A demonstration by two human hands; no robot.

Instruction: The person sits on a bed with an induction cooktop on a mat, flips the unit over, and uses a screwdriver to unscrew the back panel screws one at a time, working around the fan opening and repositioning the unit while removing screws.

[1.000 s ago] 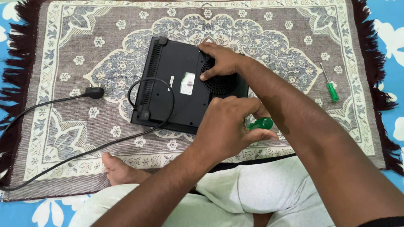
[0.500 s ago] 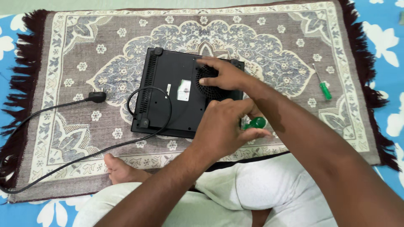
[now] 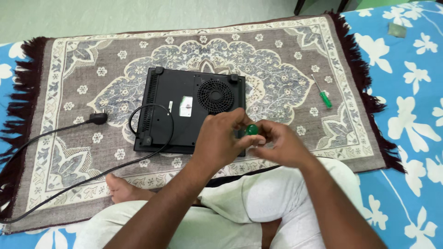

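A black flat appliance [image 3: 175, 92] lies upside down on a patterned rug [image 3: 286, 83], its round fan grille [image 3: 215, 96] and feet facing up. My left hand [image 3: 220, 138] is over the appliance's near right corner, closed on a green-handled screwdriver [image 3: 251, 129]. From the right, my right hand [image 3: 282, 145] meets it, and its fingertips pinch the same green handle. The screwdriver's shaft is hidden behind my left hand.
A second, smaller green screwdriver [image 3: 322, 93] lies on the rug to the right. The appliance's black cord [image 3: 69, 182] loops across the rug's left side to a plug [image 3: 98, 118]. My bare foot [image 3: 121, 188] and crossed legs are at the rug's near edge. Blue flowered cloth [image 3: 406, 115] surrounds the rug.
My right hand has left the fan grille and come back to the green handle by my left hand. The fan grille is now uncovered. The view has shifted.
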